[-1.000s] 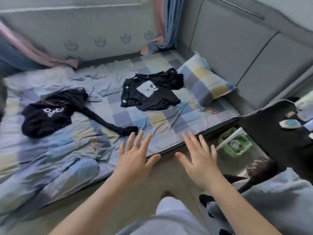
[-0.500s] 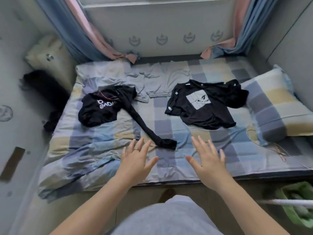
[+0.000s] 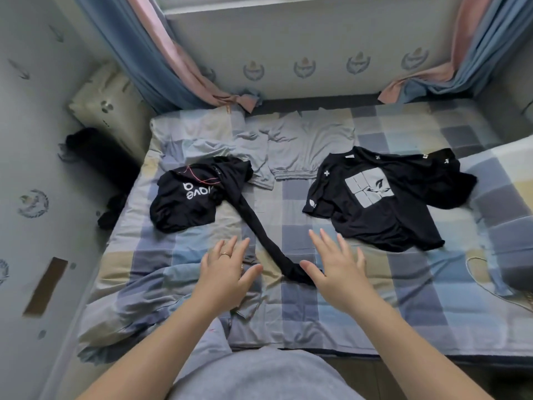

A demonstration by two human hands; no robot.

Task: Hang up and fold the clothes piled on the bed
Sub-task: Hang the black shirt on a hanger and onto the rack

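1. Black sleeve (image 3: 253, 226): runs from 11 o'clock down between the left hand (image 3: 227, 272) and right hand (image 3: 337, 267), both spread; its cuff lies just beside the right thumb, closing that gap.
2. Bare checked sheet (image 3: 294, 215) at 12 o'clock: open lane between the long-sleeved top (image 3: 184, 200) and the black T-shirt (image 3: 375, 203), ending at a grey garment (image 3: 305, 148).
3. 4 o'clock: broad bare sheet; a thin cord (image 3: 484, 272) loops near the edge.
4. 8 o'clock: rumpled quilt (image 3: 138, 295) bulges up.
5. Bounds: pillow (image 3: 504, 180) at 3 o'clock, wall (image 3: 34, 140) at 9 o'clock, curtains (image 3: 150, 59) at 11 and 1 o'clock.
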